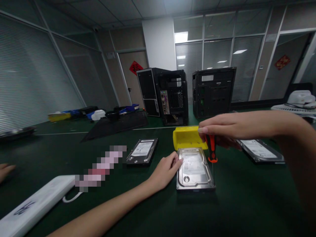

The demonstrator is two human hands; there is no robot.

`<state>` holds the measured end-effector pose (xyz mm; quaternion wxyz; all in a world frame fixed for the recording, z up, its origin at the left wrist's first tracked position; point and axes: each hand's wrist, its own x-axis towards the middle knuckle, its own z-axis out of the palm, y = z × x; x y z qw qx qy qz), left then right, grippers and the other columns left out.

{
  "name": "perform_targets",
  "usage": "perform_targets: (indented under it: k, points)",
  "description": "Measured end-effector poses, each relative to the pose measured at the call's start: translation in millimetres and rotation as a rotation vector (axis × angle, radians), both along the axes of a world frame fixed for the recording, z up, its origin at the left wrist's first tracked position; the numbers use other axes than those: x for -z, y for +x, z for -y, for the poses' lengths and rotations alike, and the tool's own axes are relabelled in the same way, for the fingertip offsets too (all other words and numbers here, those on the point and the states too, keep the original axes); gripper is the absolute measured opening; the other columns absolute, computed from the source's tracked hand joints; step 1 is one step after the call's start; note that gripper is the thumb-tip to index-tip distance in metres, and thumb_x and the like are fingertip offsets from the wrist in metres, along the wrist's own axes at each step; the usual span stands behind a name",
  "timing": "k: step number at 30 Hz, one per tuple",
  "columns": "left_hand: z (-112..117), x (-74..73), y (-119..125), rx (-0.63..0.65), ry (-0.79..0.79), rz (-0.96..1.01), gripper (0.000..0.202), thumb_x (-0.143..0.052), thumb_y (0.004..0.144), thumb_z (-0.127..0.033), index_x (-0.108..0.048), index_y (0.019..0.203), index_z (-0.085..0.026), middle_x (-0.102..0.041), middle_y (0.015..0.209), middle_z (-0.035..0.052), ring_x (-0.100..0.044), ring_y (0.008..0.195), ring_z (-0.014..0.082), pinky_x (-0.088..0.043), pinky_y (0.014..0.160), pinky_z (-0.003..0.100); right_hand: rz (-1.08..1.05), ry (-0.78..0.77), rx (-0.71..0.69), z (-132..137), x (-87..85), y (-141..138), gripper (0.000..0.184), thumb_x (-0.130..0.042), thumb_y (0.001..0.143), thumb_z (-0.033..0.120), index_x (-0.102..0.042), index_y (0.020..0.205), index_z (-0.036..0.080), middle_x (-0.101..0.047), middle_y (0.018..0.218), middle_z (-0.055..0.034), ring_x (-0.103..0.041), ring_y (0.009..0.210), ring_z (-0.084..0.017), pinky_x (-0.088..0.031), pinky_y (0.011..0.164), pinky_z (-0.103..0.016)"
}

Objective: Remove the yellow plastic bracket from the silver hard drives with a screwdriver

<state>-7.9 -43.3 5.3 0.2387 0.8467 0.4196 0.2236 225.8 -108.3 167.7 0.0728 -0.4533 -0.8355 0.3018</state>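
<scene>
On worktop | left hand (166, 171) steadies hard drive (195, 168) edge | right hand (222, 129) grips screwdriver (211, 149) upright at drive's right side

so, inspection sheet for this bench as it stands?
Surface: dark green table, matte.
Job's things: middle hard drive lies flat, label up; screwdriver stands upright, tip at the drive's right edge.
Clutter: yellow tray just behind the drive; second hard drive to its left; third hard drive to its right; black panel lies flat; white box front left.
Hands: left hand has fingertips on the drive's left edge; right hand grips the screwdriver handle; another person's hand at the far left edge.
Cables: white loop at the white box.
Surroundings: two PC towers at the back; glass partitions with blinds.
</scene>
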Motion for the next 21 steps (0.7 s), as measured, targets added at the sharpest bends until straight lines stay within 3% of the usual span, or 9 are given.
perform_targets:
  k: [6,21]
  points:
    - [-1.1,1.3,0.2,-0.006,0.011,-0.016,0.033,-0.031,0.089,-0.045,-0.045,0.076,-0.019,-0.049,0.068,-0.0019,-0.047,0.065,0.0141,-0.031,0.056,0.023,-0.021,-0.030,0.017,-2.7,3.6,5.5,0.041,-0.024,0.088,0.042,-0.055,0.093,0.015,-0.055,0.077,-0.0051,-0.053,0.064,-0.015,-0.045,0.052,-0.025]
    - [-1.9,1.9,0.0,-0.007,0.008,-0.020,0.033,-0.031,0.089,-0.045,-0.045,0.076,-0.019,-0.050,0.069,-0.0020,-0.046,0.065,0.0137,-0.031,0.056,0.023,-0.017,-0.047,-0.032,-2.9,-0.2,3.2,0.031,-0.033,0.086,0.040,-0.049,0.095,0.016,-0.052,0.078,-0.0022,-0.050,0.059,-0.012,-0.044,0.049,-0.023]
